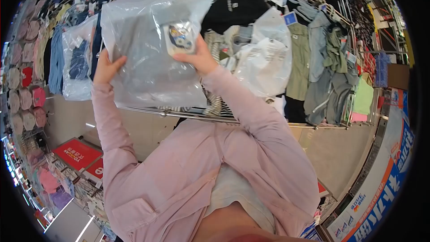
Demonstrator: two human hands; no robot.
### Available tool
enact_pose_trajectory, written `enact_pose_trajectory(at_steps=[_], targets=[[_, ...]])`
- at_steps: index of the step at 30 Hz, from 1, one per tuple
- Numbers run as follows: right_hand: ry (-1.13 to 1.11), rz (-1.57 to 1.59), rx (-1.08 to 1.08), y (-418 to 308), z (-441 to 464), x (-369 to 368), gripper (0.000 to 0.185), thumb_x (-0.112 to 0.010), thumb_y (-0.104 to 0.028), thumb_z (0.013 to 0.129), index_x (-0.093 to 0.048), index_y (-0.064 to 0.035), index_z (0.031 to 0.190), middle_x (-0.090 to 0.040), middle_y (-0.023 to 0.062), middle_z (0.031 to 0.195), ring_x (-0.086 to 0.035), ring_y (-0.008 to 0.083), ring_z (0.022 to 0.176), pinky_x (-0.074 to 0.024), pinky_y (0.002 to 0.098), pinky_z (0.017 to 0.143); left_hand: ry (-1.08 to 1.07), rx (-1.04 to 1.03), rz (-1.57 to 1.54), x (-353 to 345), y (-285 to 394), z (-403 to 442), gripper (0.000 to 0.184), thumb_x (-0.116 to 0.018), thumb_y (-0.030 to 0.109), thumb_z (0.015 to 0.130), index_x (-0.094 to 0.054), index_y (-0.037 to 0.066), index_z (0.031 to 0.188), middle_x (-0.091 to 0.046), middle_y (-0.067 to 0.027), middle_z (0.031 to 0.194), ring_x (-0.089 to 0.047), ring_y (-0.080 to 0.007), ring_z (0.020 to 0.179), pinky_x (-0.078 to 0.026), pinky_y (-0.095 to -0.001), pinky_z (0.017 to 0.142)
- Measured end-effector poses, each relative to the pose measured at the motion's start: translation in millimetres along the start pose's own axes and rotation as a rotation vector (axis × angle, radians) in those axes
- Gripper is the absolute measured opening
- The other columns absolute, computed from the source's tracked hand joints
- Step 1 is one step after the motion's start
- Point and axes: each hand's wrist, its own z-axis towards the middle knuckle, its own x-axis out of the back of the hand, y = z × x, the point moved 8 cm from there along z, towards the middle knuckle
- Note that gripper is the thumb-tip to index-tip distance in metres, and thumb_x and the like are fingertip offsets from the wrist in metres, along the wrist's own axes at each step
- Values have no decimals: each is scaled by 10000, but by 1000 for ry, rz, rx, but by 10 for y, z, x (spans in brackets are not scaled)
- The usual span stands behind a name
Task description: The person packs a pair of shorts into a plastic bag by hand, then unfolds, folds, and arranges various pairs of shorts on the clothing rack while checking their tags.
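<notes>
A clear plastic bag [152, 71] with a folded grey garment inside is held up over the clothes rack. My left hand [109, 67] grips its left edge, thumb on the front and fingers behind. My right hand [199, 56] holds the right side, its thumb by a white square [180, 36] with a colourful picture; I cannot tell whether that is a print, a label or a separate packet. To the right, another clear bag with white contents [264, 58] lies on the clothes. A bagged blue item [78, 65] is left of my left hand.
Metal rack rails [179, 113] run below the bag. Green trousers [298, 62], a black garment [235, 6] and grey clothes lie or hang along the rack. Caps [33, 96] line the left display. A red sign [77, 153] stands low left; a blue-and-white printed banner [380, 192] borders the right.
</notes>
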Motion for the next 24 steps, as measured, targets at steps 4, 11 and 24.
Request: enact_pose_trajectory(at_steps=[4, 11, 24], targets=[[58, -316, -156, 1367, 892, 286, 777, -788, -42, 603, -382, -37, 1266, -548, 116, 1150, -546, 212, 1041, -441, 319, 894, -41, 249, 274, 598, -728, 639, 699, -771, 148, 684, -409, -20, 1258, -548, -136, 1146, -582, -223, 965, -476, -322, 813], [235, -905, -416, 1813, 301, 588, 731, -756, -145, 686, -343, -31, 1278, -545, 193, 1125, -591, 230, 960, -480, 327, 832, 190, -21, 1023, -459, -1508, 782, 906, -589, 577, 740, -154, 201, 1441, -179, -165, 1466, -191, -402, 1325, -206, -630, 992], [895, -2061, -465, -43, -1245, 1598, 369, -691, -265, 720, -575, -12, 962, -617, 157, 831, -597, 316, 814, -470, 397, 730, -68, -490, 136, -1967, -343, 351, 439, -622, 171, 803, -501, -22, 1179, -571, -205, 1123, -543, -332, 1058, -415, -358, 905]])
